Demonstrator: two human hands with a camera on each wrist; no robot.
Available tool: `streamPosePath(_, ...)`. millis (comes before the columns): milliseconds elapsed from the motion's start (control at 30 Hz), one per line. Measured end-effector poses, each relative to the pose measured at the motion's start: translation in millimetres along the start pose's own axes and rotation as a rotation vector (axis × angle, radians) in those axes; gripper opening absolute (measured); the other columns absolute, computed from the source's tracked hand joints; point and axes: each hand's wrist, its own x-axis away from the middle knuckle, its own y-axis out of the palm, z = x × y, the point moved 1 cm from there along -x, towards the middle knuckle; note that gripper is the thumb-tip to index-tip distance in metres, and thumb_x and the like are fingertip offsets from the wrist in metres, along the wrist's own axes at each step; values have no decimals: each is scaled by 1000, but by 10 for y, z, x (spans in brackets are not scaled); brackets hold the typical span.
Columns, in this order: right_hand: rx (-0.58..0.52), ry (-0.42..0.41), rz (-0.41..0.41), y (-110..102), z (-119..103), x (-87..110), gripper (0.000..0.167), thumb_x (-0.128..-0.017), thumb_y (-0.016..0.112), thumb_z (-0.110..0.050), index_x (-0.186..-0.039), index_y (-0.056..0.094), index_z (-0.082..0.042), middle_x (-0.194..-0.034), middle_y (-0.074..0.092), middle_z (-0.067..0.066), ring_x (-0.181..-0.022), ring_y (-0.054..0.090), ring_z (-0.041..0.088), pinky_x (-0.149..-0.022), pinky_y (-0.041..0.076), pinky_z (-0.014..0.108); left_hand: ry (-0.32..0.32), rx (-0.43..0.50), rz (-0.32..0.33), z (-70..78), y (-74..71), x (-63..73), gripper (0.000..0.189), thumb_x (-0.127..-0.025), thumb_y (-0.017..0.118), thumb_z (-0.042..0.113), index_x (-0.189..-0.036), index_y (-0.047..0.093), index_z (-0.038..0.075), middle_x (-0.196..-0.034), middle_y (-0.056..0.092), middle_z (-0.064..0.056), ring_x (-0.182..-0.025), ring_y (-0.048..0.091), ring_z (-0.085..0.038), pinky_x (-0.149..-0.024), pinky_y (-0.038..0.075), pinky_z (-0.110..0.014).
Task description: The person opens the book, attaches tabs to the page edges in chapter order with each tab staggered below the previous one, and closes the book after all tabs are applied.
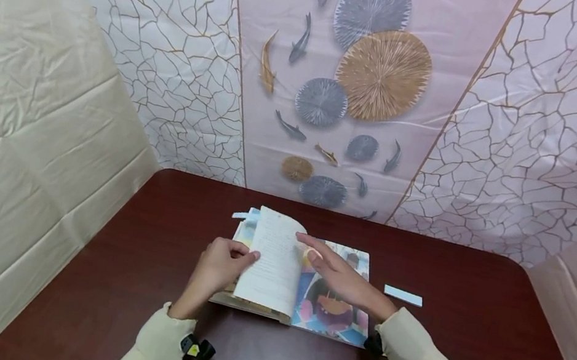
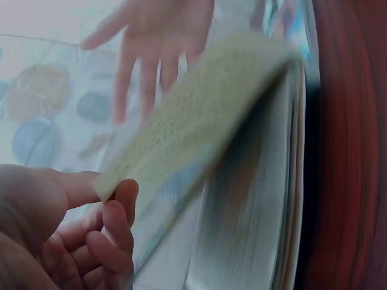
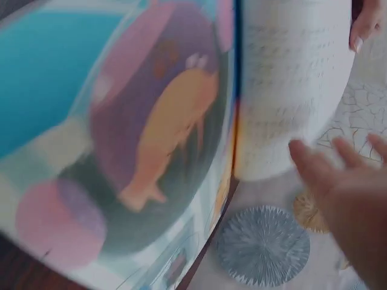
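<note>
An open book lies on the dark table, with a colourful illustrated page on its right side. A page of printed text stands lifted and curved over the left half. My left hand pinches that page's outer edge between thumb and fingers, plain in the left wrist view, where the page stack shows below. My right hand hovers over the right-hand page with fingers extended, its fingertips close by the top of the lifted page. In the right wrist view the right hand's fingers are spread beside the text page.
A pale blue-white strip lies on the table right of the book. Another light strip sticks out at the book's upper left. A patterned cloth hangs behind the table, with plain cloth at both sides.
</note>
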Motion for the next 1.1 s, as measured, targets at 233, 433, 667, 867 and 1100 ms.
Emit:
streamPosePath(233,366,-1,62,179,216,55,44,-108,61,-16,-149,52,-2,-149,51,18,-132,55,36,-106,47,57,-66,-243,63,-168,-158,-41,19,-94,80,31,-84,79,16,-67,64,3,-59,55,-16,-58,41,-33)
streamPosePath(433,531,-78,-49,297,260,83,39,-108,62,-15,-146,58,-10,-151,51,19,-138,50,40,-109,45,58,-20,-413,81,-256,-136,-54,23,-94,81,28,-74,73,20,-64,61,5,-55,52,-16,-49,38,-32)
streamPosePath(667,638,-38,-95,389,216,108,41,-109,58,-14,-150,57,-12,-157,44,20,-143,45,41,-97,53,47,-25,-666,58,-283,-6,11,32,-94,80,33,-88,70,3,-77,62,-11,-70,58,-27,-56,47,-42)
streamPosePath(867,660,-9,-134,385,162,95,42,-109,52,-7,-151,56,-13,-158,42,20,-142,45,38,-90,52,42,137,-795,-24,-133,203,71,78,-85,87,45,-136,61,-9,-135,60,-27,-128,56,-44,-99,53,-56)
streamPosePath(1100,650,-78,-163,287,255,111,51,-105,50,2,-154,54,-12,-157,42,22,-144,41,44,-110,44,61,267,-615,-290,-16,500,24,78,-90,83,46,-147,56,0,-157,44,-30,-148,41,-45,-112,44,-57)
